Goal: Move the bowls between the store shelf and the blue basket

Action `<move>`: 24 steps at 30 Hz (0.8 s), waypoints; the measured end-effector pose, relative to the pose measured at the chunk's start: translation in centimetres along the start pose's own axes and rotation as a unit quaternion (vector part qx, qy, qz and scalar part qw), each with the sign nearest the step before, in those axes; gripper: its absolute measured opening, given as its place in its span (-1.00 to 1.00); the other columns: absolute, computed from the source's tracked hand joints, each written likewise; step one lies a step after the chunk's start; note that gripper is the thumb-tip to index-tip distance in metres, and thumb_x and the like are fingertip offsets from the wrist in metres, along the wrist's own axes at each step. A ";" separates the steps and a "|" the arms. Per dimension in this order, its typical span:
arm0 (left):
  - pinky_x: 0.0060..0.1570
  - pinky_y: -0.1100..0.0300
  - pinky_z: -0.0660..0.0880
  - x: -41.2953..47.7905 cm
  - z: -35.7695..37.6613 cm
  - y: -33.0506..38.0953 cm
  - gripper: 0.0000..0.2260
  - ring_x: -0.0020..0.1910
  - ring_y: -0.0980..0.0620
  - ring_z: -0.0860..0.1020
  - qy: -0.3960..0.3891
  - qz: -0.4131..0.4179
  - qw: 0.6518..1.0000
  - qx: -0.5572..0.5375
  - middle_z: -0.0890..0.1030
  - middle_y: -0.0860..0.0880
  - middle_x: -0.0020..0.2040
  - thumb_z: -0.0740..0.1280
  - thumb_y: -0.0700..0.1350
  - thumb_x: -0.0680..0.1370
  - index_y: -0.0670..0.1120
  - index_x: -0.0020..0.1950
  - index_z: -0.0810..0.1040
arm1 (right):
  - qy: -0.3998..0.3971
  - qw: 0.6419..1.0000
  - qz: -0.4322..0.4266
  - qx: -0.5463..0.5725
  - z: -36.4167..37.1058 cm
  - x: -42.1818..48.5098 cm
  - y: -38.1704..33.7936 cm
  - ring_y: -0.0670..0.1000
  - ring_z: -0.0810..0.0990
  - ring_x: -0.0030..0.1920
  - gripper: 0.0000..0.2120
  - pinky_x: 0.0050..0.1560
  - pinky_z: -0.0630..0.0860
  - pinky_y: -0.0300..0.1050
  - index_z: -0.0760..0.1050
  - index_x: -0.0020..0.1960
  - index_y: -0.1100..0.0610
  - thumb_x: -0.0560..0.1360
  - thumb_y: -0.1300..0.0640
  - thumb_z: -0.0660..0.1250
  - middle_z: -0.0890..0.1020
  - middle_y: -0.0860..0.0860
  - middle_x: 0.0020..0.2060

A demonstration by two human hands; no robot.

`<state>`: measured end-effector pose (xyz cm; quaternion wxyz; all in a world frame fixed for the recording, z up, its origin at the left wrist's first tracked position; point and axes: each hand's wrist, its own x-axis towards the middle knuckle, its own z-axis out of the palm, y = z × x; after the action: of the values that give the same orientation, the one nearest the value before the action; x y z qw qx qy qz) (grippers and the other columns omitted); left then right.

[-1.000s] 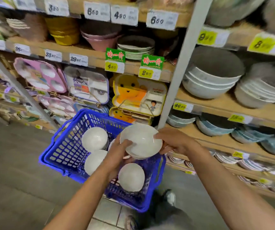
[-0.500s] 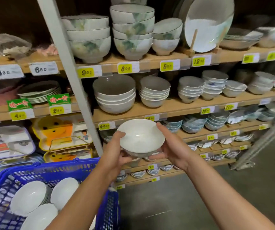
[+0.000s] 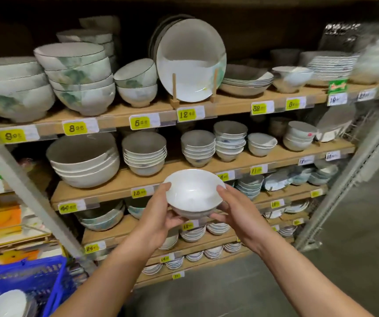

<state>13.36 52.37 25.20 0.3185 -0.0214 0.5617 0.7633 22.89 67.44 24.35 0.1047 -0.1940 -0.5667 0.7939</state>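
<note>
Stacked white bowls (image 3: pixel 193 193), held before the store shelf (image 3: pixel 124 177), left hand (image 3: pixel 158 216) and right hand (image 3: pixel 236 213) cupping opposite sides. Glazed ceramic: probably slippery, brittle; support beneath the base.

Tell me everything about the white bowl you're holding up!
The white bowl is round, smooth and shiny, like glazed ceramic, and empty. It sits upright in the air before the wooden shelf. The left hand and right hand hold its sides, thumbs at the rim, fingers curled beneath. A second rim seems to show below, so maybe two are stacked.
</note>
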 end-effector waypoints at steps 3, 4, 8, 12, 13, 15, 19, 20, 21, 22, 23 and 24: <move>0.26 -0.11 0.47 2.1 2.3 0.6 -0.62 0.17 -0.12 0.60 -0.051 0.031 0.998 0.015 0.55 -0.13 0.30 0.16 0.03 0.62 -0.04 0.42 0.34 | 0.015 1.000 -0.011 0.009 -1.3 2.7 -1.7 -0.06 0.66 0.08 -0.83 -0.12 0.61 -0.19 0.56 0.13 0.00 0.61 0.03 0.24 0.70 -0.12 0.01; 0.26 -0.06 0.47 3.0 2.9 0.8 -0.63 0.18 -0.08 0.60 -0.068 0.046 0.996 0.018 0.55 -0.11 0.31 0.16 0.01 0.62 -0.04 0.42 0.34 | 0.025 1.000 -0.015 0.008 -1.5 3.8 -2.3 -0.03 0.66 0.09 -0.83 -0.14 0.61 -0.19 0.54 0.13 0.03 0.62 0.04 0.22 0.68 -0.07 0.03; 0.38 -0.10 0.34 7.6 4.0 2.0 -0.59 0.32 -0.05 0.48 -0.105 0.115 0.986 0.066 0.50 -0.04 0.36 0.23 0.01 0.57 0.07 0.42 0.33 | 0.060 0.997 -0.040 -0.004 -1.5 8.6 -4.4 0.00 0.61 0.09 -0.83 -0.16 0.63 -0.16 0.51 0.14 0.03 0.64 0.12 0.16 0.61 -0.06 0.07; 0.22 0.09 0.44 12.3 3.7 4.2 -0.51 0.30 0.06 0.51 -0.148 0.173 0.964 0.141 0.57 0.11 0.28 0.33 0.08 0.46 0.17 0.40 0.37 | 0.076 0.995 -0.058 -0.022 -1.2 13.3 -5.7 -0.04 0.59 0.13 -0.76 -0.16 0.64 -0.17 0.50 0.24 0.04 0.64 0.13 0.13 0.60 -0.04 0.13; 0.19 0.15 0.45 13.4 3.4 4.7 -0.47 0.29 0.08 0.52 -0.156 0.182 0.959 0.154 0.58 0.13 0.26 0.37 0.10 0.43 0.17 0.39 0.38 | 0.083 0.994 -0.063 -0.028 -1.2 14.5 -5.8 -0.05 0.59 0.12 -0.76 -0.18 0.63 -0.18 0.50 0.23 0.04 0.63 0.12 0.14 0.60 -0.03 0.14; 0.24 0.24 0.43 15.7 2.7 5.4 -0.41 0.29 0.15 0.50 -0.176 0.201 0.948 0.175 0.57 0.16 0.28 0.45 0.11 0.40 0.14 0.40 0.38 | 0.100 0.992 -0.068 -0.035 -1.3 16.7 -6.0 -0.02 0.59 0.15 -0.80 -0.11 0.64 -0.12 0.52 0.17 0.03 0.63 0.10 0.16 0.61 0.00 0.16; 0.18 0.38 0.44 19.6 2.5 6.2 -0.48 0.28 0.20 0.50 -0.205 0.226 0.937 0.169 0.57 0.12 0.28 0.44 -0.09 0.45 0.01 0.38 0.39 | 0.126 0.988 -0.081 -0.039 -1.5 20.5 -5.9 0.07 0.58 0.19 -0.80 0.05 0.61 0.03 0.55 0.14 0.07 0.63 0.08 0.18 0.63 0.07 0.15; 0.16 0.40 0.44 20.4 2.6 6.3 -0.50 0.28 0.20 0.51 -0.207 0.232 0.935 0.167 0.58 0.13 0.26 0.41 -0.13 0.45 -0.02 0.37 0.39 | 0.130 0.986 -0.091 -0.041 -1.5 21.2 -5.9 0.05 0.59 0.18 -0.79 -0.05 0.62 -0.05 0.56 0.14 0.06 0.63 0.08 0.18 0.64 0.06 0.14; 0.14 0.41 0.45 21.1 2.6 6.4 -0.51 0.26 0.20 0.51 -0.207 0.235 0.935 0.167 0.60 0.13 0.24 0.40 -0.15 0.46 -0.05 0.37 0.39 | 0.132 0.985 -0.100 -0.044 -1.5 21.8 -5.9 0.03 0.60 0.17 -0.79 -0.14 0.59 -0.13 0.56 0.13 0.06 0.63 0.07 0.17 0.65 0.04 0.13; 0.12 0.42 0.45 21.8 2.7 6.4 -0.54 0.24 0.21 0.53 -0.203 0.235 0.936 0.167 0.60 0.12 0.23 0.38 -0.18 0.47 -0.06 0.35 0.40 | 0.133 0.984 -0.106 -0.045 -1.4 22.3 -5.9 0.01 0.60 0.15 -0.78 -0.18 0.57 -0.18 0.57 0.11 0.05 0.63 0.07 0.16 0.66 0.03 0.11; 0.09 0.42 0.46 22.4 2.7 6.5 -0.59 0.21 0.22 0.54 -0.195 0.234 0.937 0.168 0.60 0.12 0.21 0.37 -0.21 0.50 -0.07 0.33 0.40 | 0.132 0.984 -0.108 -0.046 -1.4 22.8 -5.9 -0.01 0.61 0.13 -0.78 -0.20 0.56 -0.21 0.57 0.10 0.04 0.64 0.06 0.15 0.67 0.01 0.10; 0.07 0.43 0.47 23.0 2.7 6.5 -0.63 0.19 0.23 0.56 -0.186 0.234 0.939 0.172 0.61 0.09 0.20 0.35 -0.22 0.53 -0.07 0.31 0.41 | 0.131 0.984 -0.107 -0.047 -1.5 23.2 -5.9 -0.02 0.62 0.10 -0.78 -0.19 0.56 -0.22 0.57 0.09 0.04 0.64 0.06 0.15 0.67 0.00 0.08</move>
<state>-7.41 64.29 22.68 0.2289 0.3081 0.6045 0.6980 2.22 79.67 25.06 0.2534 -0.2389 -0.6020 0.7185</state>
